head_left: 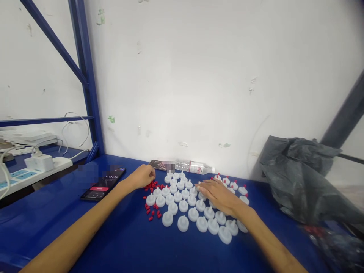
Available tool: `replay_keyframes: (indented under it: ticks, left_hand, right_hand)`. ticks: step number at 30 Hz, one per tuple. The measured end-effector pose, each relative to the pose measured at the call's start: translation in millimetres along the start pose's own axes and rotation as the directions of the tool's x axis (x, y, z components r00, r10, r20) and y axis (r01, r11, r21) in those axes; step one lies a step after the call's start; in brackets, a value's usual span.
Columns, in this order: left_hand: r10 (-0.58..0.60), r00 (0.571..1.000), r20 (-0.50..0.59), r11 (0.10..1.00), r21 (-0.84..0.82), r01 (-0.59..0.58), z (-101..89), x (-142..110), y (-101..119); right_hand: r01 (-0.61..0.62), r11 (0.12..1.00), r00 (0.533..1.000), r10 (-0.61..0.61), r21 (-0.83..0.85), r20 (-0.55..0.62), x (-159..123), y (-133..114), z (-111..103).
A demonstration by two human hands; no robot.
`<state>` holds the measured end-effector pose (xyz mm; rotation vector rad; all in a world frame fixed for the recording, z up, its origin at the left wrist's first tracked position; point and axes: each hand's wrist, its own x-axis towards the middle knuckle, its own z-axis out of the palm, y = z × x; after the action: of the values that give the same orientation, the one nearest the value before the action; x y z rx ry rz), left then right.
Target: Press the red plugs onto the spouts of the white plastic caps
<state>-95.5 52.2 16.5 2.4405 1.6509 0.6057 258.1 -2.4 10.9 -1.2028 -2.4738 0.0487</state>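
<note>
Small red caps (150,218) lie scattered at the left side of a group of white spouted lids (183,223). My left hand (142,176) is over the far end of the red caps, fingers curled together; whatever they hold, if anything, is hidden. Stretched out flat, my right hand (217,195) rests over the right part of the white lids and covers some of them. Beyond it, several lids with red caps on their spouts (234,185) stand at the far right of the group.
A clear plastic bottle (193,167) lies along the wall beside a phone (157,164). Another phone (104,184) with a lit timer is left of my left forearm. A grey plastic bag (295,170) sits at right, a power strip (25,174) at far left. The tabletop (127,235) is blue.
</note>
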Motion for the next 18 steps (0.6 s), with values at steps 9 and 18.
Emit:
replay_keyframes:
  ticks: [9,18]
  left_hand:
    - [-0.040,0.998,0.045,0.999,-0.003,0.040,3.7,4,-1]
    - [-0.007,0.995,-0.103,0.996,-0.094,-0.002,0.4,5,17]
  right_hand:
    - [-0.004,0.990,0.982,-0.023,-0.139,-0.190,4,3,-2]
    - [0.099,0.989,0.967,-0.123,-0.113,-0.223,6,-4,-3]
